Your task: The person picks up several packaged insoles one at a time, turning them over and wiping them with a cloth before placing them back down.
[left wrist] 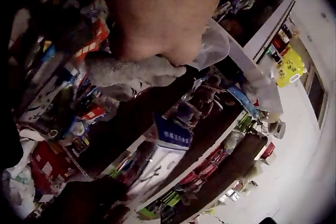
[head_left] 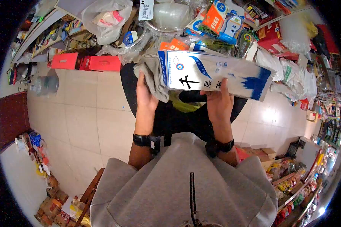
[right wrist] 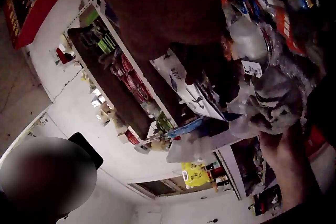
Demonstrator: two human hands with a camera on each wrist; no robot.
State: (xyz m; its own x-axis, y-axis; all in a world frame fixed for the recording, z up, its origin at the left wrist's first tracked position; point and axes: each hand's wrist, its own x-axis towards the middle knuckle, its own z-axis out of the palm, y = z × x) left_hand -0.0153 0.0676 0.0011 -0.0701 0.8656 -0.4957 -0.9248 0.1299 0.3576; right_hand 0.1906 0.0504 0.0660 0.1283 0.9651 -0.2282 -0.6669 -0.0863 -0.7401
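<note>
My left hand (head_left: 144,94) holds a crumpled grey cloth (head_left: 152,70), thumb along its near side. A long flat package (head_left: 193,72) in clear plastic, printed white and blue with dark characters, is gripped in my right hand (head_left: 220,106), the thumb lying over its lower edge. The left end of the package comes right up to the cloth in the head view. In the left wrist view the cloth (left wrist: 126,71) hangs beneath the hand. The right wrist view shows the package (right wrist: 184,90) partly covered by the dark hand.
Beyond my knees lies a heap of goods: a white plastic bag (head_left: 107,22), a clear wrapped bowl-like item (head_left: 172,16) and orange packets (head_left: 216,17). A red box (head_left: 106,63) sits at the left. Crowded shelves (head_left: 310,185) line the right. Pale floor tiles (head_left: 79,113) stretch left.
</note>
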